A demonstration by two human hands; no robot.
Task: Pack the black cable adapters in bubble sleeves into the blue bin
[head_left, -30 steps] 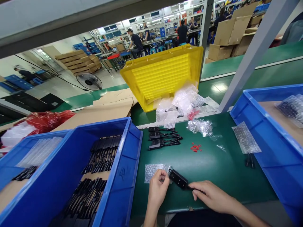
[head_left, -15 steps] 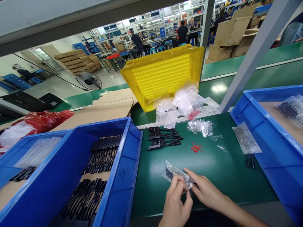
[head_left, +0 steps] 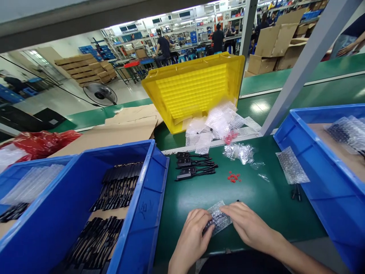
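Blue bin (head_left: 144, 194), at your left: black devices in rows. Your left hand (head_left: 194, 232): pinching the left end. Bubble-wrap pouch (head_left: 221, 222): between your hands, over the table (head_left: 256, 190). Your right hand (head_left: 248, 226): fingers over its right end (you cannot tell whether gripping).

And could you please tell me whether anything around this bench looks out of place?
The yellow bin stands tipped on its side, with bubble bags heaped untidily over its lower rim. Small red rings also lie scattered loose on the green tabletop.
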